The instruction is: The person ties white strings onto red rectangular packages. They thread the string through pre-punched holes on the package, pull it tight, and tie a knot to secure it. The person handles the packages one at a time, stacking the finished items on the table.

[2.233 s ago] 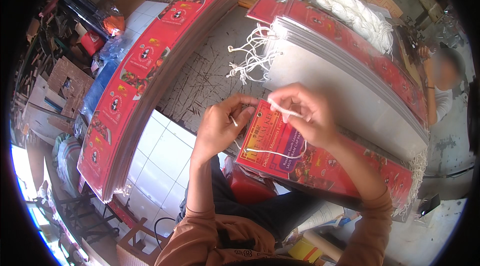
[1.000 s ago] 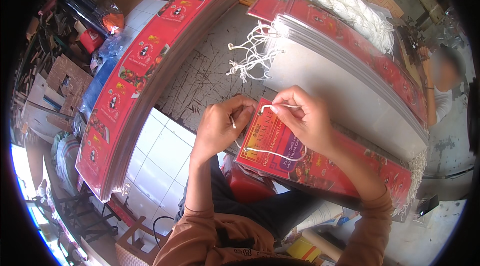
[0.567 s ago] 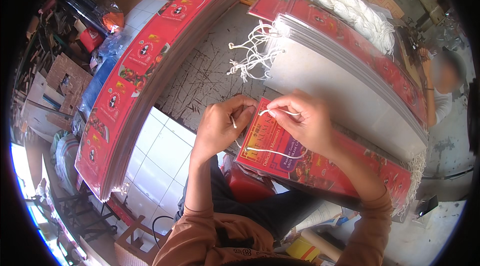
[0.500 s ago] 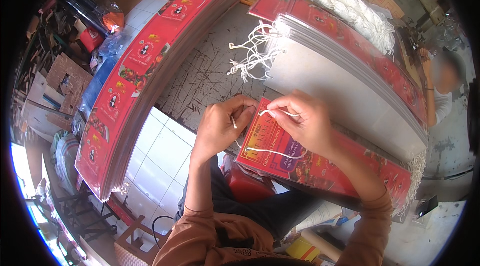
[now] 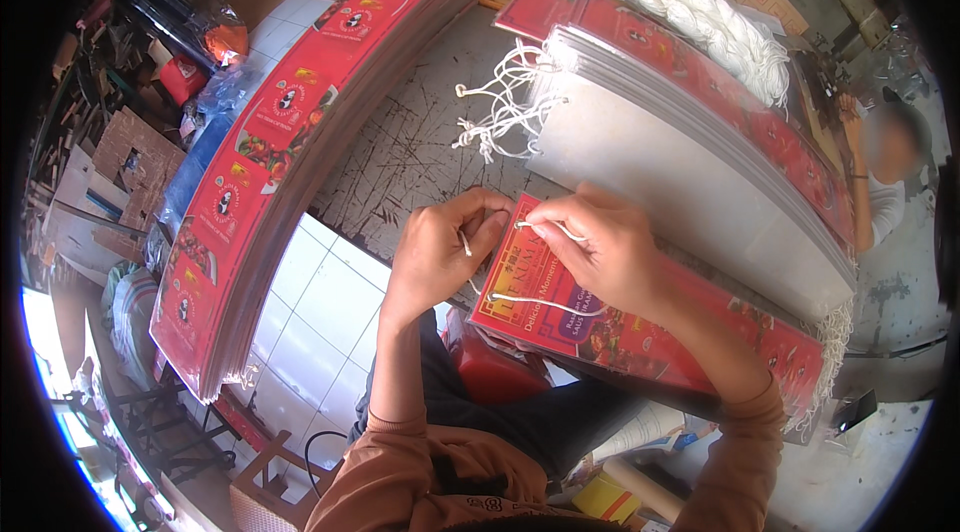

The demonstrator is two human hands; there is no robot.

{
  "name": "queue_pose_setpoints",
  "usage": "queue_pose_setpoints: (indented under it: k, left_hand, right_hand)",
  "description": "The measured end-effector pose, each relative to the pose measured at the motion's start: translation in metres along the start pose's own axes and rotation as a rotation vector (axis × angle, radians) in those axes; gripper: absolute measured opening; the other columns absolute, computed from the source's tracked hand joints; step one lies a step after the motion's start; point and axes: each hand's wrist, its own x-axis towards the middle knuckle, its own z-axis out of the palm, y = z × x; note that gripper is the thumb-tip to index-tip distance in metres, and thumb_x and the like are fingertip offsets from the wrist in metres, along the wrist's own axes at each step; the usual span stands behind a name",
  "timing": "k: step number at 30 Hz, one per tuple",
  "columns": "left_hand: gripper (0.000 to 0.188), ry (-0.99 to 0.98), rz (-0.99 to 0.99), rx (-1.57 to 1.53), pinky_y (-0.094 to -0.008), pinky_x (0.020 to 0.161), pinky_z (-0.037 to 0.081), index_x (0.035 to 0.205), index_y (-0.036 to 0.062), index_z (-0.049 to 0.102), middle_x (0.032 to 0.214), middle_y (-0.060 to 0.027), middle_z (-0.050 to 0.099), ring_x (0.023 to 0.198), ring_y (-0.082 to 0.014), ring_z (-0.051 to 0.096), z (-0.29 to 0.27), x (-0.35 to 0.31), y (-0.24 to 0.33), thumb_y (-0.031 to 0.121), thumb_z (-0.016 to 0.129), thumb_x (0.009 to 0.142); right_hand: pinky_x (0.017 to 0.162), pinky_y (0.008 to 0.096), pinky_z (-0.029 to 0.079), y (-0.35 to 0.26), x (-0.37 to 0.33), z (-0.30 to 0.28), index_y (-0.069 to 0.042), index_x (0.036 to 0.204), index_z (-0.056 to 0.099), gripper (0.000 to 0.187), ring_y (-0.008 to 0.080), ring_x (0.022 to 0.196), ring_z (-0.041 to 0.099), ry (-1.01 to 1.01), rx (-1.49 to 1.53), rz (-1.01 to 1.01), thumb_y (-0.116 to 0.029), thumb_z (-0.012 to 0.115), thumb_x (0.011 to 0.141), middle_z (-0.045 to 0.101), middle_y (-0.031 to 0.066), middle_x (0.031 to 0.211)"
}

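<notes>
A long red printed panel [image 5: 690, 337] lies slantwise on top of a pile in front of me, its yellow-marked end between my hands. At that end's far corner, my right hand [image 5: 610, 242] pinches a white cord [image 5: 574, 232] between thumb and forefinger. My left hand [image 5: 432, 250] is closed just off the panel's end, with a short piece of white cord [image 5: 467, 245] sticking out below its fingers. Another length of white cord [image 5: 545, 304] runs across the printed face near the near corner. The fingertips of both hands partly hide the cord.
A tall stack of red panels [image 5: 265, 147] stands at left. Beyond my hands lies another stack [image 5: 660, 172], pale side up, with knotted cords [image 5: 505, 117] at its end. A white cord skein [image 5: 715, 37] rests behind it. Another person [image 5: 890, 162] sits at far right.
My right hand's fingers have curled in and dipped slightly over the cord at the panel's far corner. My left hand has barely moved.
</notes>
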Motion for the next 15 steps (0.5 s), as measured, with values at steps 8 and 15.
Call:
queue_pose_setpoints:
  k: [8, 15]
  left_hand:
    - [0.019, -0.011, -0.017, 0.018, -0.0305, 0.058, 0.046, 0.100, 0.0049, 0.067, 0.070, -0.0123, 0.063, 0.058, -0.0178, 0.060, -0.0006, 0.0000, 0.0007, 0.008, 0.060, 0.083]
    - [0.020, -0.090, 0.043, -0.004, -0.0314, 0.060, 0.047, 0.102, 0.0034, 0.067, 0.071, -0.0144, 0.063, 0.060, -0.0181, 0.060, -0.0044, 0.0017, 0.0002, 0.004, 0.059, 0.083]
  right_hand:
    - [0.054, 0.0352, 0.045, -0.0020, 0.0022, 0.0004, -0.006, 0.086, 0.059, 0.009, 0.0231, 0.060, 0.057, 0.000, -0.068, -0.034, -0.010, 0.067, 0.083, 0.057, 0.0063, 0.064]
    - [0.055, 0.0370, 0.045, 0.0016, 0.0023, 0.0039, -0.007, 0.084, 0.057, 0.012, 0.0248, 0.060, 0.057, 0.017, -0.105, -0.017, -0.014, 0.066, 0.084, 0.057, 0.0070, 0.064]
